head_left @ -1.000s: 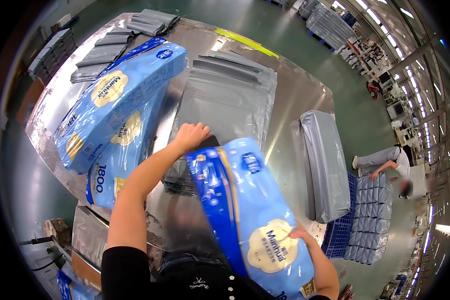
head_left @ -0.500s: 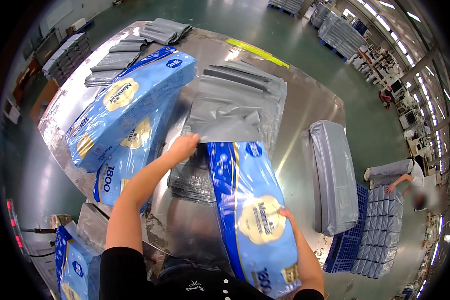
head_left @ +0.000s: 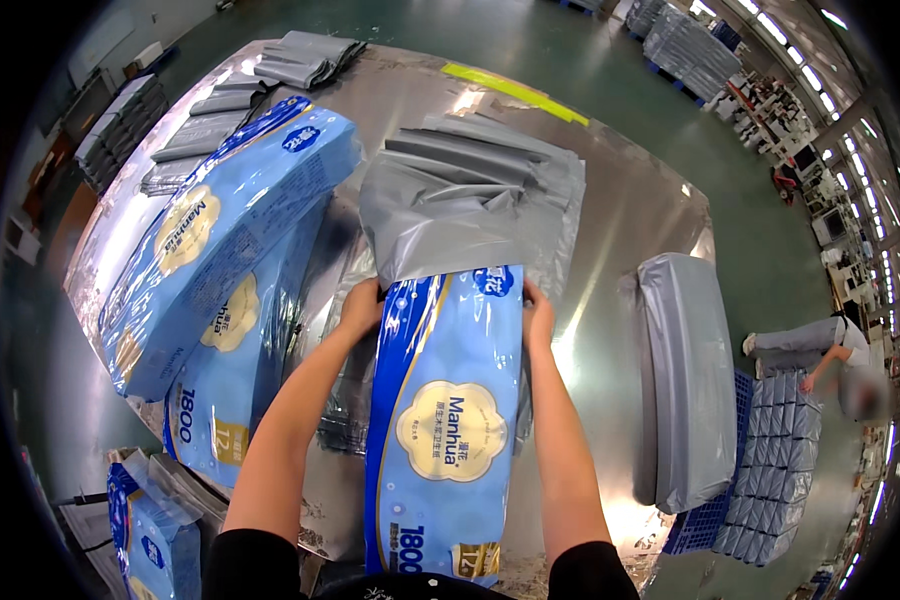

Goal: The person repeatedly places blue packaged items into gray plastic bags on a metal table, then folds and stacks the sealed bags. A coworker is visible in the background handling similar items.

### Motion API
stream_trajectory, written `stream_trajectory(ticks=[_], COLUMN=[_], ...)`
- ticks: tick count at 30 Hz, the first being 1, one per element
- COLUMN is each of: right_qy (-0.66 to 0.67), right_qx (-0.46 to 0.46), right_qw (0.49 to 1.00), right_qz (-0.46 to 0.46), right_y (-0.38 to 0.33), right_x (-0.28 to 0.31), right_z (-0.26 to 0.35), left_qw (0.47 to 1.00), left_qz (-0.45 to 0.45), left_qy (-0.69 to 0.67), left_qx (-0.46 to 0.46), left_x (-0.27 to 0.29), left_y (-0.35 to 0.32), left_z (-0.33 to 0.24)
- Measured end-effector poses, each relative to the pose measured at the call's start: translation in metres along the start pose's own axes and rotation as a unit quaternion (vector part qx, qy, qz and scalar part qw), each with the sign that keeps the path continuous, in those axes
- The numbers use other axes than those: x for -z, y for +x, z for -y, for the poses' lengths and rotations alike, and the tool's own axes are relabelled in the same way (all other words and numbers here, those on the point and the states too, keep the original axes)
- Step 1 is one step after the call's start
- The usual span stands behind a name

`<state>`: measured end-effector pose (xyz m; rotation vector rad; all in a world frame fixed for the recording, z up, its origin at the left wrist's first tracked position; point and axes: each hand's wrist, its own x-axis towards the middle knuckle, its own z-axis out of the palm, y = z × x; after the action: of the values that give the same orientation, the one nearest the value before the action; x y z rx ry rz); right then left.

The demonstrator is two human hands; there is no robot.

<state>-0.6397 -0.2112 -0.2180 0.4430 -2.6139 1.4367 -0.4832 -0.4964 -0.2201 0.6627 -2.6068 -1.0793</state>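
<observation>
Head view: the right hand [head_left: 538,318] has been shifted up the pack [head_left: 445,425] to the mouth of the bag [head_left: 450,235], opposite the left hand [head_left: 360,308]. Between them, the pack's far end is apparently tucked inside; whether the fingers are clamped cannot be told.

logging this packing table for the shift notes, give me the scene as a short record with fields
left hand: at the left edge of the gray bag's mouth, fingers partly hidden
right hand: beside the blue pack, near its far end
blue pack: lengthwise between the forearms, far end under the gray bag's edge
gray bag: lies over other gray bags, wrinkled
table left: two more blue packs, one resting on the other
table right: long gray bundle
table far edge: yellow strip
background right: another person at stacked gray packs
</observation>
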Motion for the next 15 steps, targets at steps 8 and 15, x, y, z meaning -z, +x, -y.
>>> stream_trajectory(ticks=[8, 15], right_qy=[0.037, 0.051], right_qx=[-0.112, -0.102], right_qw=[0.942, 0.900], right_qz=[0.314, 0.420], right_y=[-0.125, -0.247], right_x=[0.075, 0.148], right_z=[0.047, 0.001], left_qw=[0.993, 0.990], left_qz=[0.089, 0.113], left_qy=[-0.074, -0.084], left_qx=[0.008, -0.013], left_x=[0.048, 0.049], left_y=[-0.146, -0.287], left_z=[0.017, -0.002])
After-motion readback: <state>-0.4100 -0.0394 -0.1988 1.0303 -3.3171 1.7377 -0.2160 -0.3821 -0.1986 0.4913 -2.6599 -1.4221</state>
